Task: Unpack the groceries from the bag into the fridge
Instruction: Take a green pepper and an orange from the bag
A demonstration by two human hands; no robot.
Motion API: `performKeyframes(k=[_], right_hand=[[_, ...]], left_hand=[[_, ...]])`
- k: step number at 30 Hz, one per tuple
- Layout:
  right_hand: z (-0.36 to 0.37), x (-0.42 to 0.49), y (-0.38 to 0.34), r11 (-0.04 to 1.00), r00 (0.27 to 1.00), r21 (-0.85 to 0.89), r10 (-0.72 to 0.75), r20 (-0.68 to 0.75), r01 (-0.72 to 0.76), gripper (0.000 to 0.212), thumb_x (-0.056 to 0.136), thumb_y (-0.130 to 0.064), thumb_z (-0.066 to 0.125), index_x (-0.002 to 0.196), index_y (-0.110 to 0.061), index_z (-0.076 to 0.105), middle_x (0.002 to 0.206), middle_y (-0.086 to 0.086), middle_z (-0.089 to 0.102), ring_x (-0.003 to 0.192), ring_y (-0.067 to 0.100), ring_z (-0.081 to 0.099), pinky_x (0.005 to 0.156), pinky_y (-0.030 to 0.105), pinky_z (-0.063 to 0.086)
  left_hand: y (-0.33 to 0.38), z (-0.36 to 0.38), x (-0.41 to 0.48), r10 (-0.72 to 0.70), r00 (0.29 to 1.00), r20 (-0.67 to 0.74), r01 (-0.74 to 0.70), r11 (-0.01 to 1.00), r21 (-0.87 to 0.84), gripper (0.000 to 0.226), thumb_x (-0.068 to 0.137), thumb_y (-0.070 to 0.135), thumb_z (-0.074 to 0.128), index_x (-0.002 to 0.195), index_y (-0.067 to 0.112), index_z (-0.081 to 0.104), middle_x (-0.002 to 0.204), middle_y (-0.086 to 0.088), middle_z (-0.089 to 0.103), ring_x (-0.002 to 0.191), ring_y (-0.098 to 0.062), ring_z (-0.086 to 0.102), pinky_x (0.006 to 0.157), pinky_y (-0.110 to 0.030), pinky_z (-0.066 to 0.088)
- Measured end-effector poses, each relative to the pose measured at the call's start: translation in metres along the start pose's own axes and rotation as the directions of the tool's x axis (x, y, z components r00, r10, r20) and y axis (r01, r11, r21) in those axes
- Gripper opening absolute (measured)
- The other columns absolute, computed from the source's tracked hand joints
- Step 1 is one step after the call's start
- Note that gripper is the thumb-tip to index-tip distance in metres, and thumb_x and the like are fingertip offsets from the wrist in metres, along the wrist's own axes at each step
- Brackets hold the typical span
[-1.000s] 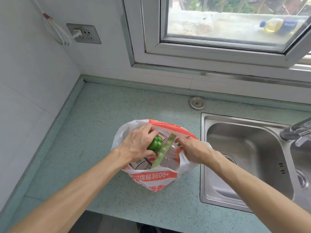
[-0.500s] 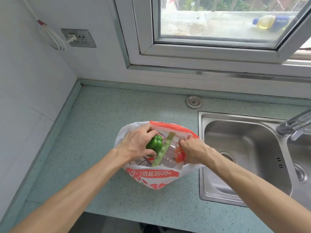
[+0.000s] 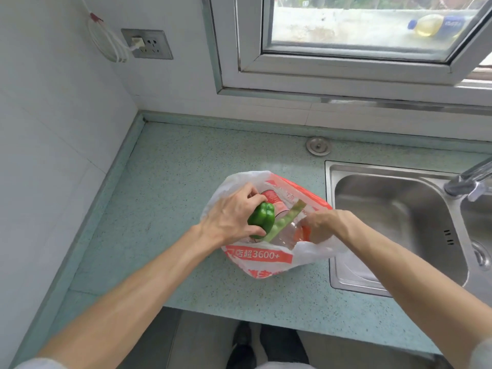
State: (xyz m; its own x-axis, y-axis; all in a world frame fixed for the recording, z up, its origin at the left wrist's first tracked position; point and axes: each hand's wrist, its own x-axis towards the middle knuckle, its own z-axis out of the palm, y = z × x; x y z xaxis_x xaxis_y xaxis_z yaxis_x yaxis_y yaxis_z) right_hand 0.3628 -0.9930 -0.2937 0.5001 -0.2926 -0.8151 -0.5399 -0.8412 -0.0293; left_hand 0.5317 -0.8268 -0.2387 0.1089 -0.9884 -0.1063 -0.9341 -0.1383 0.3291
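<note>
A white and orange plastic grocery bag (image 3: 259, 258) stands open on the green speckled counter (image 3: 170, 198). My left hand (image 3: 229, 217) is closed around a green bell pepper (image 3: 262, 219) just above the bag's mouth. My right hand (image 3: 318, 227) reaches into the bag's right side, fingers curled around something orange-red that is mostly hidden. A long pale green vegetable (image 3: 286, 222) leans across the opening. A red-labelled can (image 3: 273, 199) and clear packaging lie inside. No fridge is in view.
A steel sink (image 3: 394, 227) with a tap (image 3: 468, 179) lies right of the bag. A round metal cap (image 3: 318, 145) sits on the counter behind. The wall socket (image 3: 147, 43) with a white cable is at upper left; a window (image 3: 359, 35) is above.
My left hand has lifted the green pepper slightly higher out of the bag. My right hand has dipped deeper into the bag's right side.
</note>
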Motion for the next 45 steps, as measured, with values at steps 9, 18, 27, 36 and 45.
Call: performKeyframes(k=[9, 18, 27, 36, 45], right_hand=[[0.039, -0.031, 0.004, 0.985, 0.856, 0.150, 0.149, -0.494, -0.085, 0.043, 0.084, -0.033, 0.063, 0.126, -0.021, 0.057, 0.112, 0.010, 0.067, 0.106, 0.031, 0.061, 0.078, 0.034, 0.051], [0.067, -0.030, -0.017, 0.988, 0.806, 0.098, 0.154, -0.571, -0.120, 0.030, 0.092, -0.029, 0.051, 0.115, -0.013, 0.062, 0.113, 0.011, 0.067, 0.095, 0.029, 0.066, 0.081, 0.033, 0.051], [0.072, -0.024, -0.028, 0.956, 0.812, 0.227, 0.281, -0.511, -0.187, 0.043, 0.087, -0.039, 0.055, 0.119, -0.010, 0.054, 0.114, 0.014, 0.063, 0.087, 0.027, 0.067, 0.070, 0.032, 0.050], [0.072, -0.085, -0.027, 0.904, 0.698, 0.422, 0.343, -0.629, -0.064, 0.083, 0.067, -0.049, 0.077, 0.136, -0.021, 0.038, 0.121, 0.006, 0.046, 0.092, 0.032, 0.065, 0.072, 0.039, 0.054], [0.108, -0.200, -0.002, 0.773, 0.511, 0.634, 0.543, -0.666, 0.004, 0.082, 0.064, -0.056, 0.078, 0.131, -0.025, 0.041, 0.125, 0.000, 0.049, 0.098, 0.026, 0.061, 0.083, 0.040, 0.052]], left_hand=[[0.005, -0.013, -0.023, 0.063, 0.997, -0.043, -0.063, 0.998, -0.007, 0.076, 0.065, 0.053, 0.082, 0.128, 0.017, 0.056, 0.115, 0.001, 0.051, 0.097, -0.019, 0.058, 0.084, -0.040, 0.055], [0.017, -0.013, -0.052, 0.067, 0.994, -0.084, -0.074, 0.994, -0.076, 0.076, 0.067, 0.050, 0.083, 0.132, 0.021, 0.055, 0.119, 0.005, 0.049, 0.098, -0.016, 0.059, 0.083, -0.032, 0.054], [0.026, -0.002, -0.055, 0.028, 0.994, -0.103, -0.036, 0.996, -0.083, 0.075, 0.067, 0.050, 0.083, 0.129, 0.019, 0.058, 0.117, 0.004, 0.050, 0.094, -0.013, 0.056, 0.081, -0.034, 0.054], [0.039, -0.029, -0.067, 0.081, 0.984, -0.160, -0.093, 0.993, -0.068, 0.074, 0.066, 0.046, 0.085, 0.129, 0.018, 0.057, 0.117, 0.002, 0.050, 0.095, -0.018, 0.060, 0.083, -0.038, 0.056], [0.100, -0.038, -0.054, 0.225, 0.960, -0.167, -0.248, 0.960, -0.131, 0.070, 0.062, 0.049, 0.086, 0.120, 0.021, 0.057, 0.112, 0.003, 0.053, 0.095, -0.016, 0.056, 0.084, -0.035, 0.054]])
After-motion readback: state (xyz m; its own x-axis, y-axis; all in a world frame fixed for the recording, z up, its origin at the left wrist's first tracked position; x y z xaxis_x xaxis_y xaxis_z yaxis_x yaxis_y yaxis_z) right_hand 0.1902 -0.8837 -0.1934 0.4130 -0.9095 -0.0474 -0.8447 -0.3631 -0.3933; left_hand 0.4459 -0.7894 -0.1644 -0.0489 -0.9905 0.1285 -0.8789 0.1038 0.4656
